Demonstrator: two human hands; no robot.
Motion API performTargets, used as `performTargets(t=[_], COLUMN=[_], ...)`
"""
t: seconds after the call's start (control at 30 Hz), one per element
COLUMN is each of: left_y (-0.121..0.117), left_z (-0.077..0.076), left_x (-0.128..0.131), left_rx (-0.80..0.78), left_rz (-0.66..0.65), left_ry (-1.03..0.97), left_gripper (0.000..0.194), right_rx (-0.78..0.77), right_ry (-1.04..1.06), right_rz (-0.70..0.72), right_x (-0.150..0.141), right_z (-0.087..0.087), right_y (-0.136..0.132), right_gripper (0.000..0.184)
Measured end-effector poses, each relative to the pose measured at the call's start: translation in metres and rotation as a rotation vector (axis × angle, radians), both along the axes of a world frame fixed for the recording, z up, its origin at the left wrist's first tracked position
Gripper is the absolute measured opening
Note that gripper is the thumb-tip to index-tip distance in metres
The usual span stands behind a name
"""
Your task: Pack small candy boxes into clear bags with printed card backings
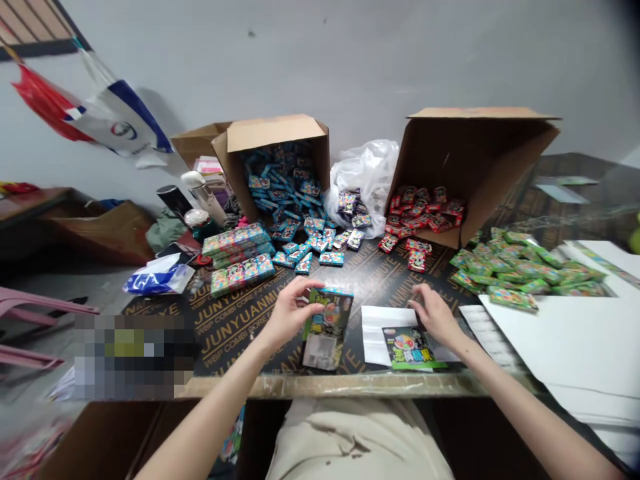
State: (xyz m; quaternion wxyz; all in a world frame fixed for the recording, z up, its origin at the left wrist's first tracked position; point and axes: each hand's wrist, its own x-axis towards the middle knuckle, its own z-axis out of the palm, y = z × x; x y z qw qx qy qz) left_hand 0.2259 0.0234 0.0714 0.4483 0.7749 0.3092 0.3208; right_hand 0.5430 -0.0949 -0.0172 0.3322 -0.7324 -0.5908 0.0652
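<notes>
My left hand (295,310) pinches a black-and-green printed packet (327,323) between thumb and fingers, upright above the table's front edge. A light-blue strip shows at the packet's top; I cannot tell whether it is a small box inside. My right hand (434,315) is open, fingers slightly curled and apart, above a second black-and-green packet (407,347). That packet lies flat on a white sheet (373,333). Small blue candy boxes (305,250) lie loose beyond my left hand, and red ones (417,257) beyond my right.
A carton (320,143) spills blue boxes at the back; another carton (480,143) holds red ones. Between them sits a white plastic bag (363,173) with dark boxes. Green packs (530,263) are heaped right, near white card (575,340). Stacked packs (243,273) and bottles (207,200) stand left.
</notes>
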Motion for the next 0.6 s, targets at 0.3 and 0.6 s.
performTargets(t=[0.3, 0.6], left_y=[-0.018, -0.021], left_z=[0.002, 0.011], left_x=[0.001, -0.002], left_rx=[0.077, 0.259], left_rz=[0.134, 0.059], left_ry=[-0.057, -0.044], left_gripper=[0.014, 0.013], right_rx=[0.235, 0.252], right_ry=[0.763, 0.759], right_rz=[0.274, 0.306], right_x=[-0.132, -0.145], right_z=[0.086, 0.089], right_y=[0.034, 0.035], right_gripper=[0.042, 0.035])
